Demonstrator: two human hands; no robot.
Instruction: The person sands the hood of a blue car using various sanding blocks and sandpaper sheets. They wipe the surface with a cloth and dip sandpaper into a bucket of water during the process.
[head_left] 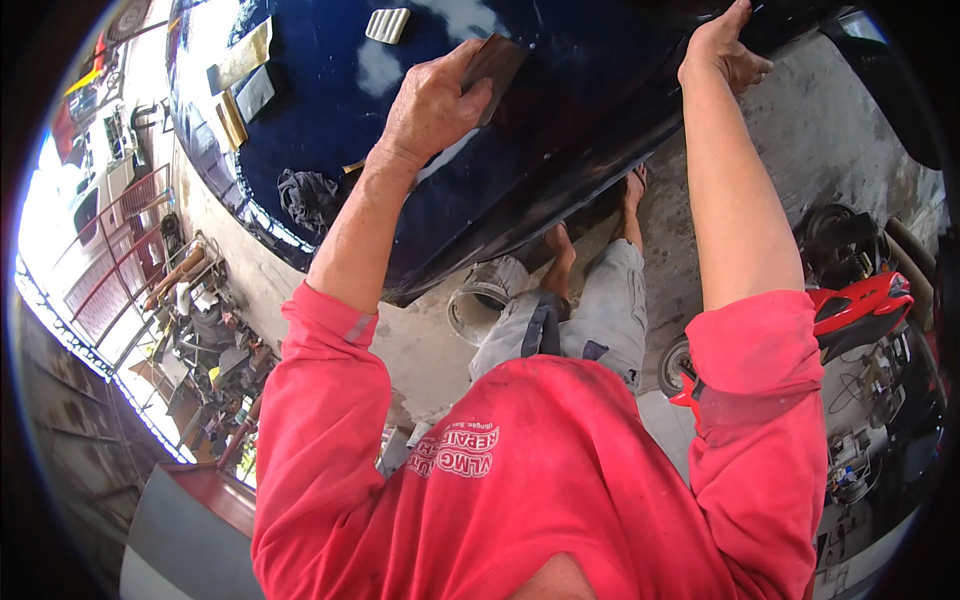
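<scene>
A dark blue car body panel point(560, 100) with pale patches spreads across the top of the head view. My left hand point(436, 108) is over it, closed on a dark brown-grey sheet of sandpaper point(503, 72), gripped between thumb and fingers. Farther right, my right hand point(722, 50) is at the panel's edge, its fingers apart and no object visible in it. A white ribbed block point(387, 25) lies on the panel beyond my left hand. Left of my forearm is a crumpled black rag point(308, 200), and farther left are several flat pieces, including a yellowish sheet point(243, 55).
A dirty whitish bucket point(470, 312) stands on the concrete floor point(420, 350) below the panel, near my feet. Piled parts and scrap point(210, 340) occupy the left side, with a red metal railing point(120, 215) behind. Red motorcycle bodywork point(865, 302) and a wheel are at the right.
</scene>
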